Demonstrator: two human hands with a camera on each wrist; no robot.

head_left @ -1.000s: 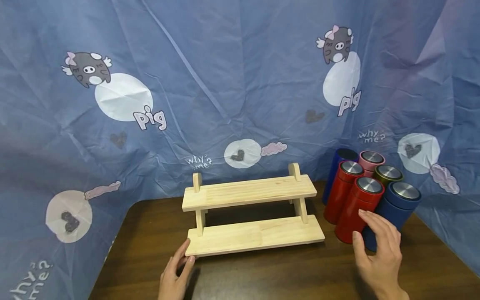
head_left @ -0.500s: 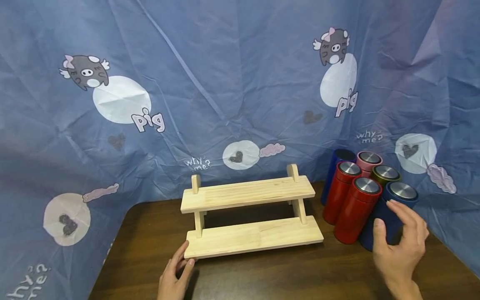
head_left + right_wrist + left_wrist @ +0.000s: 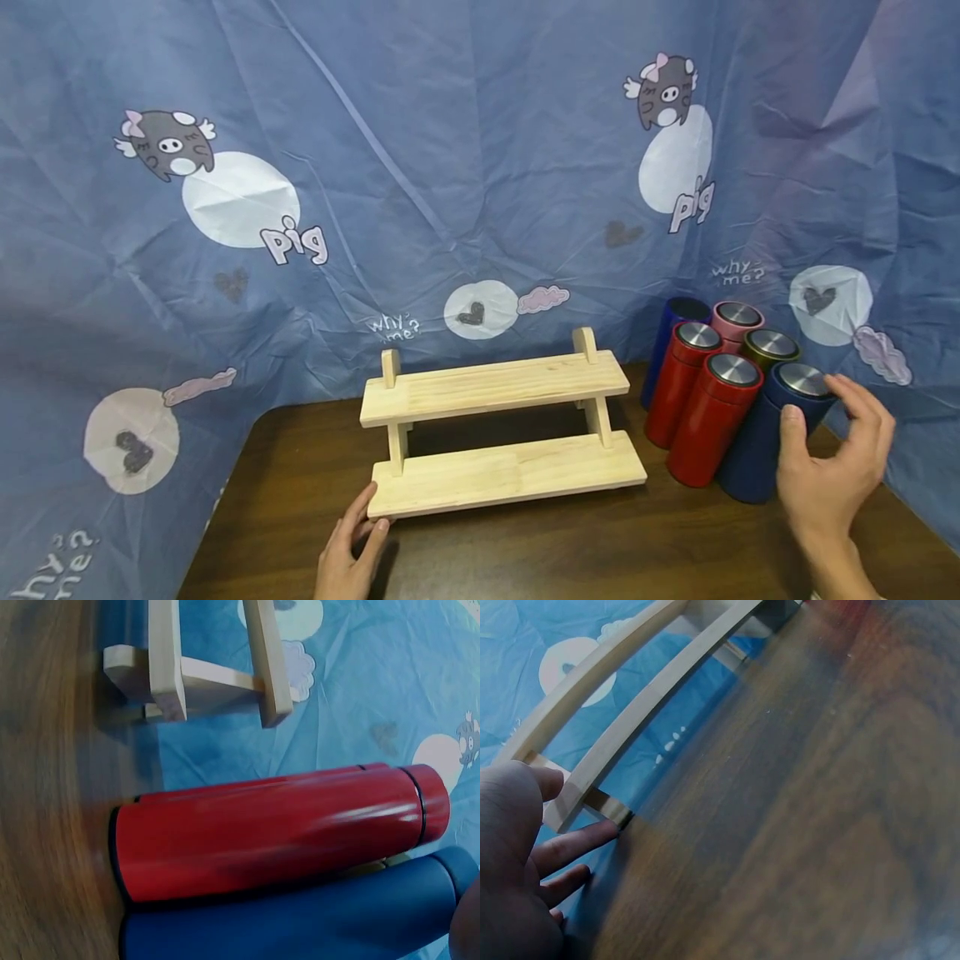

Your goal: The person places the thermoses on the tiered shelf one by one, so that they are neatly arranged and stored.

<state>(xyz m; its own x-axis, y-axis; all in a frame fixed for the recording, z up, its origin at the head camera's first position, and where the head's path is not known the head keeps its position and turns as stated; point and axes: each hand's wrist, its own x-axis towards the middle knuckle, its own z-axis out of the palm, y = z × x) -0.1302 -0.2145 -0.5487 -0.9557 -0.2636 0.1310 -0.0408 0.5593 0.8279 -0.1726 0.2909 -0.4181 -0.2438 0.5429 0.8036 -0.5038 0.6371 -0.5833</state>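
A two-tier pale wooden shelf (image 3: 517,472) stands on the table in the head view. My left hand (image 3: 351,546) holds its lower left front corner. In the left wrist view, that hand's thumb (image 3: 549,782) lies by the board's end and a finger reaches beneath it. My right hand (image 3: 832,479) is at the front right of a dark blue thermos (image 3: 753,450), fingers spread around a gap, thumb overlapping the body and fingertips right at the lid's rim. In the right wrist view, only a sliver of the hand (image 3: 466,930) shows, by the thermos's cap.
Two red thermoses (image 3: 705,433) stand left of the dark blue one. Behind them are a bright blue thermos (image 3: 660,350), a pink one (image 3: 733,333) and an olive one (image 3: 757,357). A blue printed cloth (image 3: 480,167) hangs behind the brown table (image 3: 300,467).
My right hand has moved rightward and slightly up, from in front of the nearer red thermos to the dark blue one's right side. The left hand stays at the shelf corner.
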